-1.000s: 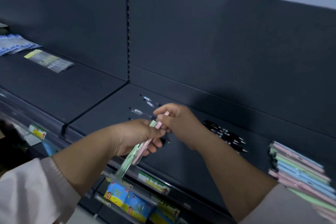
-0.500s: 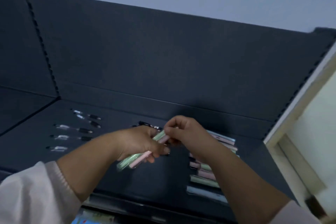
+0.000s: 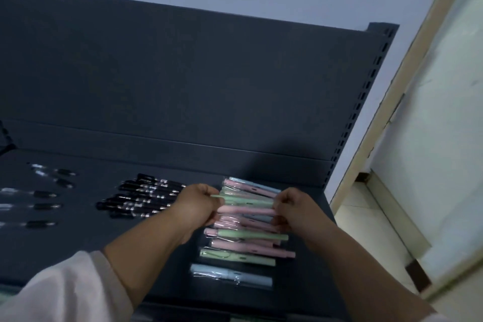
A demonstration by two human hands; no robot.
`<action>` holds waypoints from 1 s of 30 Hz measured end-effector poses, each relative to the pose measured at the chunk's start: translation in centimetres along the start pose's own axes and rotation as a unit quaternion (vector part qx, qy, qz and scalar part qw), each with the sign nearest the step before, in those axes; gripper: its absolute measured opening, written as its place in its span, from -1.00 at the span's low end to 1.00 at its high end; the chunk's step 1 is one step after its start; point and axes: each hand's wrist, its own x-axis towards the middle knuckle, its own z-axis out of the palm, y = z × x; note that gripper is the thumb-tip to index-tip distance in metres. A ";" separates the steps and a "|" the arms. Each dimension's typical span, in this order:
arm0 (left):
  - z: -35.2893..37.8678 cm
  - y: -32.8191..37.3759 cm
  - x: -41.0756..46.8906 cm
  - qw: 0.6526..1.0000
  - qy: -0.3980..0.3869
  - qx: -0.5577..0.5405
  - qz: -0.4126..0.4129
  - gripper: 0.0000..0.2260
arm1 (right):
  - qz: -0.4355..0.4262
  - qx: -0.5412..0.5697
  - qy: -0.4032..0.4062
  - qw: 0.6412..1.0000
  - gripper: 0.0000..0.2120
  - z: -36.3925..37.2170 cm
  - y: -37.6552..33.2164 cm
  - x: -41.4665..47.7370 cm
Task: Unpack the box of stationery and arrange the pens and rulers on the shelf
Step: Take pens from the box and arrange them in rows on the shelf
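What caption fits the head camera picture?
Both hands lay pastel pens onto the wrapped pile beside black pens.

This looks like a shop: a dark metal shelf (image 3: 78,243) holds rows of wrapped pastel pens (image 3: 243,240) and black pens (image 3: 141,198).

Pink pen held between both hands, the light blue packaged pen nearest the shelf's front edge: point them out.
pink pen (image 3: 245,209), head view, mid-barrel between the hands.
light blue packaged pen (image 3: 230,275), head view, middle of its barrel.

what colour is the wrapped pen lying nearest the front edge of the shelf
Pale blue, in a clear sleeve: the wrapped pen shows best in the head view.
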 end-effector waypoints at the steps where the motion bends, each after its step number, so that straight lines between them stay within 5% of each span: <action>1: 0.6 -0.3 0.2 1.000 0.011 0.016 0.010 -0.84 | -0.007 -0.030 0.003 1.000 -0.90 -0.3 0.4 0.2; 10: 1.8 -1.8 0.3 0.989 0.037 0.131 0.051 -0.73 | -0.089 -0.341 0.009 0.936 -0.91 -0.9 2.5 1.4; 14: 0.2 -1.2 -0.9 0.985 0.055 0.144 0.079 -0.87 | -0.139 -0.454 0.039 0.880 -0.82 -0.3 1.1 1.0; 19: -4.8 -1.0 -3.2 0.943 0.135 0.283 0.110 -0.76 | -0.251 -0.440 0.048 0.861 -0.82 3.8 -2.8 0.0; 30: -23.4 -4.4 -14.4 0.817 0.282 0.489 0.118 -0.64 | -0.442 -0.433 -0.091 0.780 -0.74 23.3 -11.7 -6.2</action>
